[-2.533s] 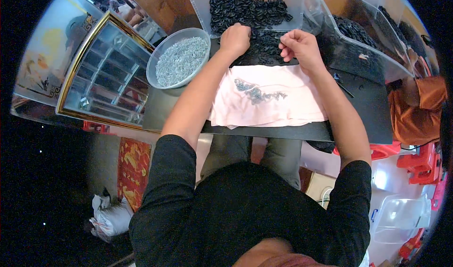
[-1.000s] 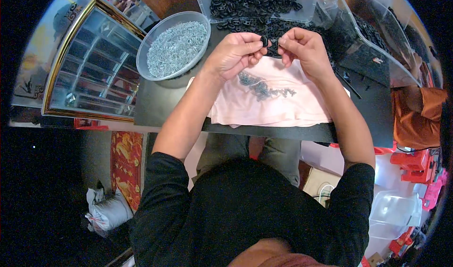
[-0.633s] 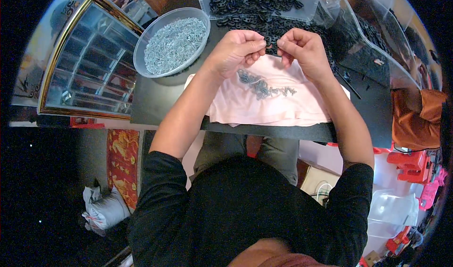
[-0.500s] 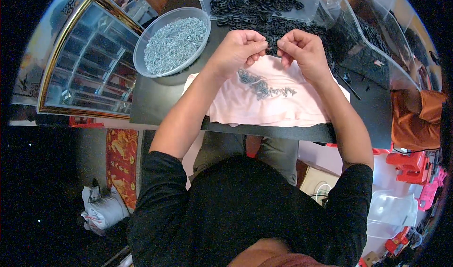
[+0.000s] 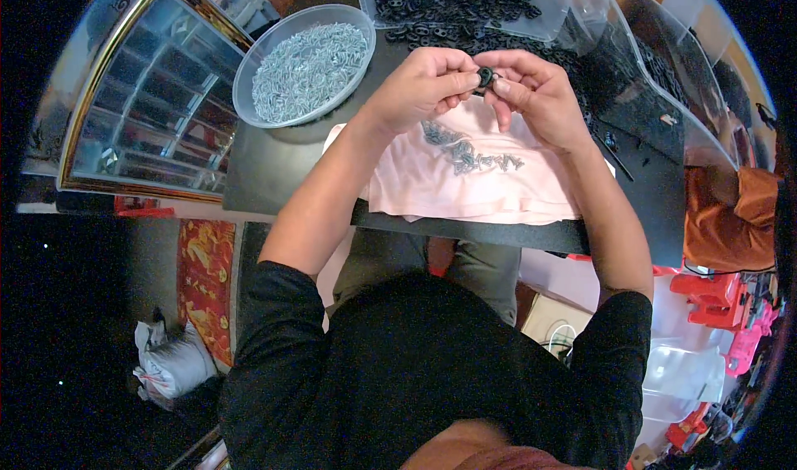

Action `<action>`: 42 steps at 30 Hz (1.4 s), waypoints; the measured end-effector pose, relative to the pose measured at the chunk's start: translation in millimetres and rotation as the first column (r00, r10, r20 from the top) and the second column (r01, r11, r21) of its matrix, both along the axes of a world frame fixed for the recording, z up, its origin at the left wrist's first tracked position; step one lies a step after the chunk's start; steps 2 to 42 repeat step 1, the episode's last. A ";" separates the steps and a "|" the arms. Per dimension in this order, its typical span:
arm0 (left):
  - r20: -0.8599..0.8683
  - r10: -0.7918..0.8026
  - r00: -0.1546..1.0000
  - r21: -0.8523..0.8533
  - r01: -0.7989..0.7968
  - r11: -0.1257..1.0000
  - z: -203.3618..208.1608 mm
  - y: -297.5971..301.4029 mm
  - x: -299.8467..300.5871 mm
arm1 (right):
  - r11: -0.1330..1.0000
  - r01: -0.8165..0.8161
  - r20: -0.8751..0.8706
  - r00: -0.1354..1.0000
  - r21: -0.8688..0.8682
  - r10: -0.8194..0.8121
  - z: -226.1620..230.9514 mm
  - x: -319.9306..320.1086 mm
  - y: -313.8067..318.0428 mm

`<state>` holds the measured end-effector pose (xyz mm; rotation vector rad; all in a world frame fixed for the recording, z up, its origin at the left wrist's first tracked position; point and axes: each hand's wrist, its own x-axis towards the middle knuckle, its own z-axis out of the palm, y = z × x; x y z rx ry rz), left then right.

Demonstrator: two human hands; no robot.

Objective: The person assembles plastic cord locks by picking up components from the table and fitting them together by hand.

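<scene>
My left hand (image 5: 428, 86) pinches a small black oval plastic part (image 5: 486, 76) between thumb and fingertips, above the far edge of a pale pink cloth (image 5: 515, 196). Up against that part, my right hand (image 5: 538, 96) is closed in a pinch too; the tiny item at its fingertips is too small to name. On the cloth below lies a loose cluster of small silvery metal pieces (image 5: 469, 156), likely screws or pins. Beyond my hands spreads a heap of similar black parts (image 5: 548, 53) on the dark table (image 5: 282, 171).
A round translucent tub (image 5: 242, 96) of small silvery pieces stands at the left. Behind is a clear plastic bin (image 5: 548, 26) with more black parts. A thin dark rod (image 5: 618, 159) lies at the right, near an orange-brown cloth (image 5: 726, 221). A gold-framed glass panel (image 5: 154, 96) leans at far left.
My hands, apart before, have come together, the right moving in to the left. The black part now shows clearly between the fingertips. The view has shifted slightly.
</scene>
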<state>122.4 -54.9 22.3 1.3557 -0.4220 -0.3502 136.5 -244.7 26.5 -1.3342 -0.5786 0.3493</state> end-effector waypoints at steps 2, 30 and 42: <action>0.000 0.002 1.000 -0.005 -0.002 1.000 -0.6 0.5 -0.5 | 0.995 -0.088 0.040 0.995 -0.047 0.090 -0.4 2.5 -3.3; 0.000 0.002 1.000 -0.005 -0.002 1.000 -0.6 0.5 -0.5 | 0.995 -0.088 0.040 0.995 -0.047 0.090 -0.4 2.5 -3.3; 0.000 0.002 1.000 -0.005 -0.002 1.000 -0.6 0.5 -0.5 | 0.995 -0.088 0.040 0.995 -0.047 0.090 -0.4 2.5 -3.3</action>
